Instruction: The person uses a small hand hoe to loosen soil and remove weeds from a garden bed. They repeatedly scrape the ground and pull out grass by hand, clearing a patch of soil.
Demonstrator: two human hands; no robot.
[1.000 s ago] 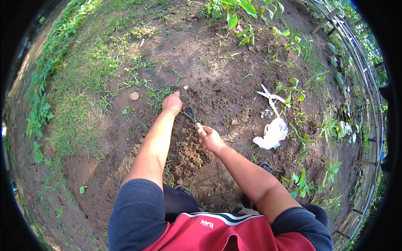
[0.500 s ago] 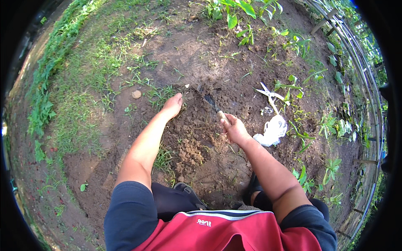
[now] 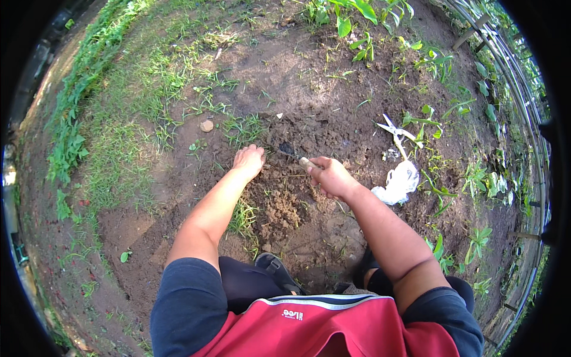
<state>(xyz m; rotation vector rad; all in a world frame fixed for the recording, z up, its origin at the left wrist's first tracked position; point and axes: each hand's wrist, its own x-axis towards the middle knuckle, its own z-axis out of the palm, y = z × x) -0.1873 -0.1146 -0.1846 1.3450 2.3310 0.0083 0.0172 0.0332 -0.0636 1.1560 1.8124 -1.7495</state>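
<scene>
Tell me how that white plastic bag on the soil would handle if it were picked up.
The white plastic bag lies crumpled and collapsed on the bare soil, so it is probably floppy and would sag from the hand. It looks thin and flat, so likely very light. Whether anything is inside cannot be told.

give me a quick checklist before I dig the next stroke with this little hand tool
1. Right hand gripping the digging tool: ok, fist closed on the handle.
2. Blade at the soil: ok, tip is at the dirt.
3. Left hand away from the blade: not ok, it rests on the ground close beside the tip.
4. Scissors and white bag out of the way: ok, both lie off to the right.
5. Blade condition: cannot tell.
</scene>
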